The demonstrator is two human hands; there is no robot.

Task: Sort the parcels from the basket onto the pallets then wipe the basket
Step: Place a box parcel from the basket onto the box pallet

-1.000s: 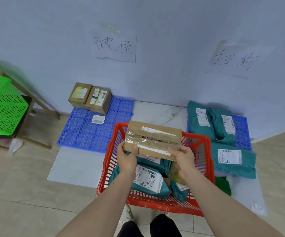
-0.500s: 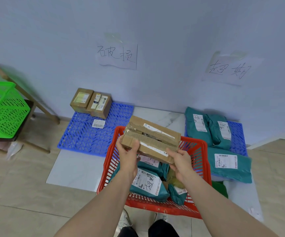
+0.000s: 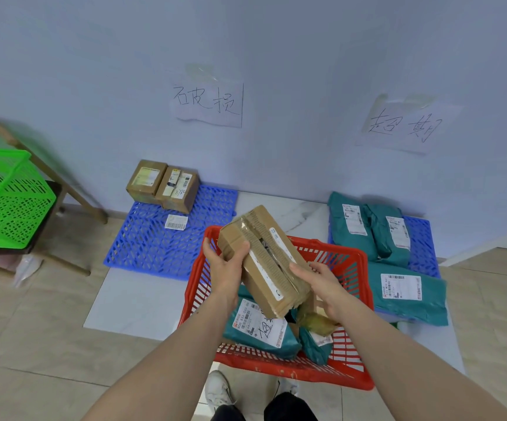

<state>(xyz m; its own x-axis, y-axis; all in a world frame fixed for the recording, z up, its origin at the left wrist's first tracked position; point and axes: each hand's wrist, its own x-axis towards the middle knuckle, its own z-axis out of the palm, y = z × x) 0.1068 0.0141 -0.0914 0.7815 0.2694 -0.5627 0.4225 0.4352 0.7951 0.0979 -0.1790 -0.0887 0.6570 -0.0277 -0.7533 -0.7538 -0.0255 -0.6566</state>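
Two hands hold a taped brown box (image 3: 264, 262) at the centre of the frame, above a red basket (image 3: 355, 262). Its long side tilts from upper left down to lower right. On the box's upper left end, the left hand (image 3: 224, 265) has its thumb curled over the top. Lower right, the right hand (image 3: 322, 284) supports the other end, fingers wrapped along the edge. Teal parcels (image 3: 258, 329) lie in the basket below. At left centre, a blue pallet (image 3: 155, 247) carries two small boxes (image 3: 164, 185) and a loose label (image 3: 176, 222). At right, a second blue pallet (image 3: 422, 238) is mostly covered by teal bags (image 3: 410, 296). Handwritten signs (image 3: 208, 101) hang on the wall above each pallet. At the left edge sits a green basket (image 3: 6, 199).
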